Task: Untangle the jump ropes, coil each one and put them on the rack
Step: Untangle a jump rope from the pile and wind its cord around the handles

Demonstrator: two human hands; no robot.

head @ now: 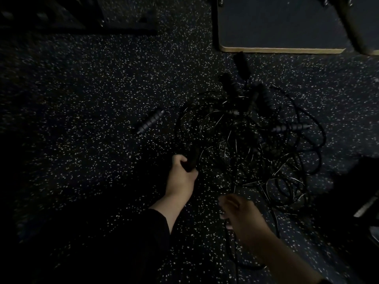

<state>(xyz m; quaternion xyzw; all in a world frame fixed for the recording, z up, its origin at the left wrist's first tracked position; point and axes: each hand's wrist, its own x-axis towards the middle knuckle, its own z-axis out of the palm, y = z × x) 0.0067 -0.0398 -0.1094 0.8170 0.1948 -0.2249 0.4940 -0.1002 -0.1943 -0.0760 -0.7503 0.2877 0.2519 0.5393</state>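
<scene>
Left hand [181,173] on handle [190,158] — rope tangle [246,144] rightward, bare floor [82,119] leftward.

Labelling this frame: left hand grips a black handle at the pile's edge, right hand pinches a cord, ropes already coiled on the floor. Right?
Not quite. In the head view the ropes lie in one tangled heap on the floor, not coiled. The rest holds: the left hand grips a black handle, and the right hand pinches a cord.

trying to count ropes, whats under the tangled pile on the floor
Speckled floor shows through the loops of the tangle. Ridged handles lie on and among the cords; anything beneath the dense middle is hidden in the dark.
</scene>
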